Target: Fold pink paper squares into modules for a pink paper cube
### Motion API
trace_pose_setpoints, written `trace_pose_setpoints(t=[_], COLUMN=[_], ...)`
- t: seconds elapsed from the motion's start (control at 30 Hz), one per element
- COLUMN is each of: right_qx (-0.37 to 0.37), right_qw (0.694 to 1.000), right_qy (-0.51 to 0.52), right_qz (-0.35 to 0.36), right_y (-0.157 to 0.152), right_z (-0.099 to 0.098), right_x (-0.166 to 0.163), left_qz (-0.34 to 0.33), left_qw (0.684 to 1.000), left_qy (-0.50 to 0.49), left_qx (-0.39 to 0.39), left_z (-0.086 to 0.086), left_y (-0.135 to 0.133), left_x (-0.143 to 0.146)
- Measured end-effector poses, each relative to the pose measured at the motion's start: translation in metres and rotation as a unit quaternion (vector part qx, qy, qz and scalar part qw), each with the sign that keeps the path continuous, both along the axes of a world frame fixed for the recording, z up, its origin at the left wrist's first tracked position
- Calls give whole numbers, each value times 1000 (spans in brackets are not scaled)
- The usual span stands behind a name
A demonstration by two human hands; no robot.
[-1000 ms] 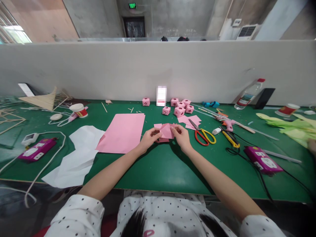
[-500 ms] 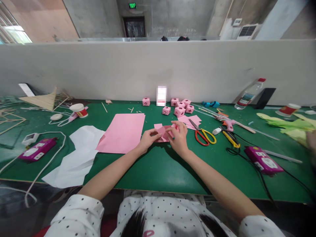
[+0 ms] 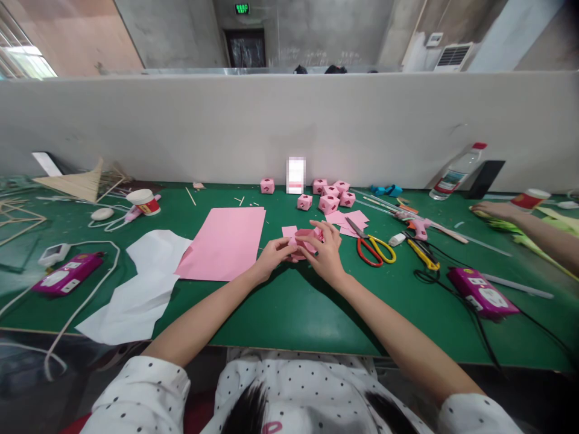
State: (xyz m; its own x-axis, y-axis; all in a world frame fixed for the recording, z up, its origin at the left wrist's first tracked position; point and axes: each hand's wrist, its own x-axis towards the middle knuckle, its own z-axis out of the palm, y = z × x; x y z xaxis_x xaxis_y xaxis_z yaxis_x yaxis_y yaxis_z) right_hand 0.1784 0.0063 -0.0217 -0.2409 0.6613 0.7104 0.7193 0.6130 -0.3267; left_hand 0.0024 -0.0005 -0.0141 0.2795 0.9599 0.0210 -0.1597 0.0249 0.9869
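Between my hands, just above the green table, is a piece of folded pink paper [image 3: 306, 239], partly hidden by my fingers. My left hand [image 3: 274, 255] pinches its left side between thumb and fingers. On its right side my right hand [image 3: 326, 252] is closed, fingers bent over the paper. A small pink paper square [image 3: 289, 231] lies just behind them. Farther back sit several folded pink paper cubes [image 3: 329, 204], with one cube [image 3: 267, 185] apart to the left. Loose pink squares [image 3: 355, 220] lie right of my right hand.
Scissors [image 3: 375, 249] with red and yellow handles, a yellow cutter [image 3: 425, 254] and a pink glue gun [image 3: 420, 227] lie to the right. Pink sheets [image 3: 226, 244] and white paper [image 3: 145, 289] are left. A phone [image 3: 296, 175] leans on the partition. A co-worker's hand [image 3: 495, 211] reaches over green paper.
My fingers have shifted slightly on the pink paper, which now looks more curved and closed up. At the far right a co-worker's arm has come in over the green paper.
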Motion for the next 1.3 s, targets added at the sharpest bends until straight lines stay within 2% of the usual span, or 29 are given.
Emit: trace_pose_setpoints(t=[0.13,0.33,0.47,0.6,0.83,1.07,1.3], right_qx=[-7,-15,-4,-4,-1,-20,-29], right_qw=[1000,1000,999,1000,999,999,998], right_qy=[-3,-14,-13,5,24,40,51], right_qz=[-4,19,44,29,25,14,24], right_y=[0,0,3,4,4,6,3], right_z=[0,3,3,3,1,1,2], right_x=[0,4,6,6,4,4,1], left_qz=[8,44,5,-8,42,144,140], left_qw=[999,992,997,997,986,941,915], left_qy=[33,88,72,69,126,215,252], left_qx=[11,78,38,18,102,217,282], left_z=[1,0,1,3,0,2,5], left_y=[-1,0,0,-3,-3,-5,-8], left_x=[0,-2,-3,-1,-1,-3,-4])
